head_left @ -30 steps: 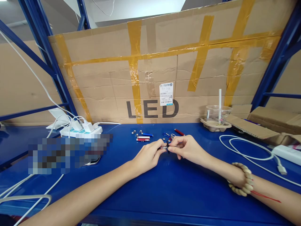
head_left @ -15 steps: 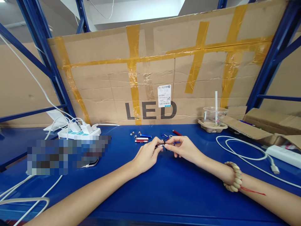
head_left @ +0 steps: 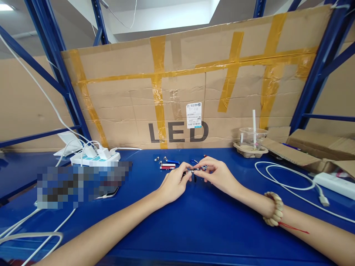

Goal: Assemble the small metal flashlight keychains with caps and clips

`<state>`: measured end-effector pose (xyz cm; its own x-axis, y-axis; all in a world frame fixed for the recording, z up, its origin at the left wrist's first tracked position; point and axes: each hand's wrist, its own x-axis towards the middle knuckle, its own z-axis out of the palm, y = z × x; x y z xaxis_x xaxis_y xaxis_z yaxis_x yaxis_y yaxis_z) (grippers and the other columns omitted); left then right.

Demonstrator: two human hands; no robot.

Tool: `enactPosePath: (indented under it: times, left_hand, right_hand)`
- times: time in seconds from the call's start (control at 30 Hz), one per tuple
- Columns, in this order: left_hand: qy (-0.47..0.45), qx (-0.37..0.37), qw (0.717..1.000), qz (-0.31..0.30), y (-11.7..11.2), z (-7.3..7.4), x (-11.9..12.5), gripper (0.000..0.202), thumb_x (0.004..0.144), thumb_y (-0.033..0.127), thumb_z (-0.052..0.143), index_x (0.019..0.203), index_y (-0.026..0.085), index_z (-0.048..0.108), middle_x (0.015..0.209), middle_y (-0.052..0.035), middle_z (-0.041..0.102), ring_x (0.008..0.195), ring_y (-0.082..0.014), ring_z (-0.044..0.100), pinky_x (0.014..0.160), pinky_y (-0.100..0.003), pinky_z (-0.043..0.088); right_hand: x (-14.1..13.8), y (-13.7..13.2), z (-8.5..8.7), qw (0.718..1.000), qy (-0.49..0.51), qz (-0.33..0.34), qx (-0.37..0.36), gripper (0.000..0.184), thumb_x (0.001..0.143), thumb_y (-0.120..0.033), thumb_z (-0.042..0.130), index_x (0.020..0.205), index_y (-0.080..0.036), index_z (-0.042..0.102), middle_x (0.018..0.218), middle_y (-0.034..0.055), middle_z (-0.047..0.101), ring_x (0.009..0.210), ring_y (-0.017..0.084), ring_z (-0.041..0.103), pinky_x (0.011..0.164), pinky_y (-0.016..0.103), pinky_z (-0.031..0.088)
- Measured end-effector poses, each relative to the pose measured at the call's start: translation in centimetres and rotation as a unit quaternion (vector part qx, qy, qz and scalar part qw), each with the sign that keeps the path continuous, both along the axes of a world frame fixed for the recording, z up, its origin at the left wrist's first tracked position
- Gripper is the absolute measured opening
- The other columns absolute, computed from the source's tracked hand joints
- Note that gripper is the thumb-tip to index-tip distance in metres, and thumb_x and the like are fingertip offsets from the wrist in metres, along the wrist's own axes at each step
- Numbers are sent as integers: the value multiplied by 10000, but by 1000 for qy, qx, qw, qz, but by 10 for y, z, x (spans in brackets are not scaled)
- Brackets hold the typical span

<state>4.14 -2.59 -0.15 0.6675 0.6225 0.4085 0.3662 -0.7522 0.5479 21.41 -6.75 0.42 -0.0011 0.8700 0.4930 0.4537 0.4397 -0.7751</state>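
Note:
My left hand [head_left: 174, 183] is closed, pinching a small black-and-silver tube [head_left: 189, 172] between thumb and fingers. My right hand [head_left: 217, 174] is closed at the tube's silver end, its thumb and index finger hiding most of that part. Below the fingertips hangs a small dark piece [head_left: 195, 178]; I cannot tell what it is. Left of the hands lie a red tube [head_left: 167, 167], a silver tube [head_left: 168, 164] and a blue tube [head_left: 172, 161], with small metal clips [head_left: 156, 159] behind them. A blue carabiner [head_left: 193, 161] lies partly hidden beyond my right hand.
A white power strip [head_left: 95, 159] with plugs and a phone [head_left: 108, 193] are on the left of the blue table [head_left: 177, 232]. A plastic cup [head_left: 251, 138] with a straw, a white cable [head_left: 283, 184] and an opened carton [head_left: 316, 146] are on the right. A cardboard sheet [head_left: 124, 99] stands behind.
My right hand has shifted slightly and its fingers now cover more of the tube's end. More of the tube's silver end shows between the hands. The view has tilted up a little.

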Motion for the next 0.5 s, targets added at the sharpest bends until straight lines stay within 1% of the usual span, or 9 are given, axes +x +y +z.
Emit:
enactPosePath:
  times: [0.07, 0.13, 0.27, 0.33, 0.43, 0.5]
  left_hand:
    - [1, -3, 1000, -1, 0, -1, 0, 138, 886, 271, 340, 978, 229, 433, 788, 27, 611, 755, -134, 573, 724, -264, 415]
    - [-1, -8, 1000, -9, 1, -1, -1, 131, 887, 279, 336, 951, 221, 435, 785, 22, 608, 745, -134, 572, 721, -263, 418]
    - [-3, -19, 998, -52, -2, 1, -3, 123, 892, 276, 324, 913, 213, 427, 799, 14, 609, 755, -129, 575, 748, -261, 424]
    - [12, -17, 997, -68, -4, 4, -4, 115, 891, 268, 327, 905, 213, 427, 810, 11, 609, 765, -131, 579, 755, -264, 425]
    - [36, -11, 996, -82, -8, 7, -7, 99, 890, 255, 333, 887, 214, 423, 822, 8, 612, 785, -138, 584, 753, -265, 426]
    - [43, -9, 995, -88, -10, 8, -8, 88, 890, 242, 335, 893, 214, 418, 841, 4, 617, 803, -141, 586, 746, -261, 427]
  right_hand:
    - [1, 1, -1, 1000, -5, 13, 14, 282, 665, -431, 654, 756, -166, 685, 832, 42, 567, 433, 52, 504, 408, 221, 479]
    - [1, 2, -2, 1000, 0, 20, 8, 282, 664, -433, 654, 737, -162, 683, 809, 37, 565, 432, 54, 504, 404, 219, 477]
    - [3, 4, -1, 998, 14, 23, -52, 307, 601, -428, 696, 692, -138, 650, 799, 39, 587, 423, 55, 509, 362, 198, 428]
    - [5, 5, -1, 995, 12, 23, -101, 330, 577, -406, 714, 749, -132, 645, 706, 25, 595, 426, 66, 507, 346, 182, 391]
    - [8, 5, -1, 985, 7, 29, -167, 421, 574, -353, 722, 917, -127, 630, 509, -22, 552, 449, 92, 512, 362, 171, 367]
    - [9, 5, 0, 981, 8, 50, -189, 447, 595, -333, 709, 983, -129, 618, 499, -21, 559, 486, 106, 533, 383, 172, 375]
